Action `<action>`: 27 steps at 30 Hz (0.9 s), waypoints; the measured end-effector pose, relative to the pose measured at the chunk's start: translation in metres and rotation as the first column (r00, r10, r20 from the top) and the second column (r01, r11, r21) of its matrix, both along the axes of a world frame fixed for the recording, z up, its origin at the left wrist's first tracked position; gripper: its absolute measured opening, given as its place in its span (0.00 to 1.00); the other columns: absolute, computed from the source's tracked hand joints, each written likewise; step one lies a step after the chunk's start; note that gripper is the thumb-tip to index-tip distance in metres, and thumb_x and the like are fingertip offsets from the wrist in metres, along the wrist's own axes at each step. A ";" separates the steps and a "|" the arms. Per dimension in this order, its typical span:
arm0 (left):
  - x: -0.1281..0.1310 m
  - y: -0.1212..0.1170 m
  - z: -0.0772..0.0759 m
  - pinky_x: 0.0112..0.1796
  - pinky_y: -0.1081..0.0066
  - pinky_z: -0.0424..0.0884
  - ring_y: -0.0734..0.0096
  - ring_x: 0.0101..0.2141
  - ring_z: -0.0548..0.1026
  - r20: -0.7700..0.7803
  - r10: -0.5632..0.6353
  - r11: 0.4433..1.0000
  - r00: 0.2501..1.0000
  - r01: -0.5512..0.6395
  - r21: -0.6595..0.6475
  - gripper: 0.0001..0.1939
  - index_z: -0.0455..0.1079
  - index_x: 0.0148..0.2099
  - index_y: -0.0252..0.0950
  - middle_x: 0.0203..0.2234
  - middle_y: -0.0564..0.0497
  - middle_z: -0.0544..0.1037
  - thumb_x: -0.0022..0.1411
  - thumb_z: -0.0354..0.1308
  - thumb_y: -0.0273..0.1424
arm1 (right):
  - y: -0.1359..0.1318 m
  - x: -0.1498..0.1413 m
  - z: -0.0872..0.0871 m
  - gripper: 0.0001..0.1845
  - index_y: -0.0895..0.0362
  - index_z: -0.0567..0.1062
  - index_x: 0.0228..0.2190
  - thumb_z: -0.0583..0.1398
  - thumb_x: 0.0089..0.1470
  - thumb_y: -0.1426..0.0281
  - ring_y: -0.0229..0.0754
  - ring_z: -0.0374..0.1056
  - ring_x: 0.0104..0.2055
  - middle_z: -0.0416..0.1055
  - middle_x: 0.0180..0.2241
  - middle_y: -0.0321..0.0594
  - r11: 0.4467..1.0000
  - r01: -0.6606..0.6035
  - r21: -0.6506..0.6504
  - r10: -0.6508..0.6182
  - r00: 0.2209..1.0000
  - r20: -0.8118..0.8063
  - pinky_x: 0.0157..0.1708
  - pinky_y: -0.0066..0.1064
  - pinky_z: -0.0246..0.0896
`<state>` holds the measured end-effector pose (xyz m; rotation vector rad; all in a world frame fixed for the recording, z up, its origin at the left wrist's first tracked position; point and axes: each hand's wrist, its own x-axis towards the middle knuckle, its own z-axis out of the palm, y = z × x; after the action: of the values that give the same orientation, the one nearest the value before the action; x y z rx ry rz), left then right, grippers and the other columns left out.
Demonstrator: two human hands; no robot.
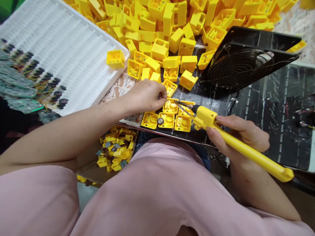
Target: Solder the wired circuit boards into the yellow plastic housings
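My right hand (241, 134) grips a yellow soldering iron (246, 144) by its long handle, its dark tip pointing left over a small open yellow plastic housing (170, 105). Just left of that tip, my left hand (150, 95) has its fingers curled in a pinch; what they hold, if anything, is hidden. Several open housings stand in short rows under the hands at the table's near edge. On one lies a small round metal-rimmed part (160, 121).
A big heap of yellow housings (157, 19) covers the back. A black fan (231, 65) stands tilted at right. At left, a white ridged tray (61, 42) bears green circuit boards (17, 85) with wires. Below the table is a box of yellow pieces (118, 150).
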<state>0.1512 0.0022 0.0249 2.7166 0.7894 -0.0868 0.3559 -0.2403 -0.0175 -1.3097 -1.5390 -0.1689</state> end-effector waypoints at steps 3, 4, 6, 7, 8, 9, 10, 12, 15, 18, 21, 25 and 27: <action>0.001 -0.001 -0.001 0.45 0.68 0.79 0.57 0.41 0.90 -0.024 -0.009 0.999 1.000 0.010 0.034 0.14 0.88 0.42 0.41 0.31 0.52 0.88 0.63 0.60 0.33 | 0.008 -0.005 0.005 0.10 0.48 0.85 0.43 0.79 0.66 0.70 0.44 0.85 0.29 0.88 0.33 0.32 0.997 -0.065 -0.042 0.067 0.996 0.055 0.27 0.29 0.81; 0.002 -0.001 -0.002 0.46 0.67 0.80 0.56 0.42 0.91 -0.038 -0.005 0.999 0.999 0.007 0.035 0.14 0.88 0.43 0.41 0.32 0.52 0.88 0.63 0.60 0.33 | 0.009 -0.006 0.006 0.10 0.49 0.84 0.41 0.79 0.66 0.70 0.43 0.85 0.30 0.87 0.33 0.32 0.995 -0.053 -0.080 0.060 0.995 0.079 0.28 0.29 0.81; 0.003 -0.001 -0.002 0.50 0.65 0.81 0.54 0.45 0.91 -0.068 0.008 1.000 0.998 -0.006 0.026 0.14 0.88 0.44 0.42 0.34 0.51 0.89 0.62 0.61 0.32 | 0.011 -0.007 0.006 0.11 0.48 0.83 0.38 0.79 0.67 0.68 0.42 0.84 0.30 0.87 0.33 0.32 0.994 -0.010 -0.113 0.025 0.991 0.133 0.27 0.28 0.78; 0.004 -0.001 -0.002 0.52 0.64 0.81 0.52 0.47 0.92 -0.082 0.013 1.000 0.997 -0.012 0.015 0.14 0.88 0.44 0.42 0.36 0.51 0.90 0.62 0.61 0.32 | 0.012 -0.008 0.006 0.11 0.48 0.82 0.37 0.78 0.67 0.67 0.41 0.84 0.29 0.87 0.32 0.32 0.995 0.006 -0.102 0.010 0.988 0.156 0.24 0.29 0.75; 0.004 -0.001 -0.002 0.54 0.62 0.81 0.51 0.48 0.92 -0.092 0.017 1.000 0.996 -0.016 0.005 0.14 0.88 0.44 0.42 0.37 0.50 0.90 0.62 0.61 0.32 | 0.014 -0.008 0.006 0.11 0.47 0.82 0.37 0.78 0.67 0.66 0.41 0.83 0.28 0.86 0.31 0.31 0.996 0.014 -0.083 0.001 0.985 0.173 0.22 0.29 0.72; 0.005 0.000 -0.002 0.55 0.61 0.81 0.50 0.49 0.91 -0.097 0.018 1.000 0.995 -0.018 -0.003 0.13 0.88 0.44 0.42 0.37 0.50 0.90 0.62 0.62 0.32 | 0.015 -0.008 0.007 0.11 0.47 0.81 0.37 0.77 0.68 0.66 0.41 0.82 0.27 0.86 0.30 0.30 0.998 0.010 -0.058 0.001 0.983 0.183 0.19 0.29 0.69; 0.005 0.000 -0.002 0.56 0.60 0.81 0.49 0.50 0.91 -0.096 0.014 1.000 0.995 -0.015 -0.009 0.13 0.88 0.43 0.42 0.37 0.50 0.90 0.62 0.62 0.32 | 0.017 -0.008 0.008 0.11 0.47 0.81 0.38 0.77 0.68 0.67 0.40 0.81 0.26 0.85 0.30 0.29 0.999 -0.006 -0.038 0.013 0.982 0.190 0.18 0.29 0.67; 0.005 0.001 -0.002 0.56 0.60 0.81 0.49 0.49 0.91 -0.090 0.000 1.000 0.996 -0.001 -0.015 0.12 0.87 0.43 0.42 0.36 0.51 0.89 0.63 0.61 0.32 | 0.019 -0.008 0.012 0.12 0.47 0.79 0.38 0.77 0.67 0.70 0.39 0.81 0.25 0.85 0.29 0.28 0.998 -0.047 -0.044 0.055 0.979 0.198 0.18 0.28 0.66; 0.004 0.004 -0.004 0.54 0.61 0.81 0.51 0.48 0.91 -0.067 -0.033 0.999 0.997 0.033 -0.008 0.12 0.87 0.42 0.42 0.33 0.51 0.88 0.63 0.61 0.33 | 0.017 -0.006 0.021 0.12 0.47 0.81 0.36 0.77 0.69 0.69 0.40 0.83 0.26 0.85 0.29 0.30 0.991 -0.059 -0.122 0.076 0.987 0.144 0.22 0.28 0.74; 0.002 0.006 -0.007 0.53 0.62 0.82 0.51 0.47 0.90 -0.025 -0.055 0.998 0.998 0.055 -0.009 0.12 0.87 0.41 0.42 0.31 0.52 0.86 0.64 0.61 0.34 | 0.013 -0.004 0.025 0.12 0.48 0.82 0.34 0.77 0.70 0.66 0.42 0.84 0.28 0.86 0.31 0.32 0.977 -0.043 -0.211 0.057 0.997 0.060 0.28 0.30 0.82; 0.001 0.008 -0.009 0.55 0.61 0.82 0.51 0.48 0.90 -0.003 -0.057 0.998 0.998 0.057 -0.019 0.11 0.87 0.41 0.41 0.30 0.52 0.85 0.65 0.62 0.34 | 0.010 -0.002 0.017 0.13 0.49 0.81 0.34 0.78 0.68 0.68 0.41 0.85 0.29 0.87 0.31 0.31 0.984 -0.081 -0.157 0.083 0.996 0.008 0.30 0.27 0.82; 0.003 0.008 -0.007 0.55 0.61 0.82 0.51 0.47 0.90 -0.053 -0.037 0.999 0.998 0.036 -0.024 0.09 0.86 0.40 0.41 0.31 0.52 0.85 0.65 0.63 0.33 | 0.012 -0.002 0.000 0.14 0.49 0.82 0.33 0.76 0.72 0.62 0.40 0.85 0.29 0.86 0.30 0.31 0.991 -0.062 -0.116 0.060 0.998 -0.021 0.29 0.26 0.81; 0.003 0.008 -0.007 0.54 0.61 0.82 0.51 0.48 0.91 -0.060 -0.041 0.999 0.997 0.040 -0.017 0.10 0.86 0.41 0.41 0.32 0.52 0.86 0.65 0.62 0.33 | 0.015 -0.005 -0.003 0.17 0.49 0.82 0.33 0.74 0.74 0.58 0.39 0.83 0.28 0.84 0.28 0.32 0.990 -0.036 -0.140 0.036 0.999 -0.002 0.29 0.26 0.80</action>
<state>0.1539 0.0100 0.0183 2.7270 0.7470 -0.1839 0.3514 -0.2251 -0.0209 -1.3897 -1.5979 -0.0388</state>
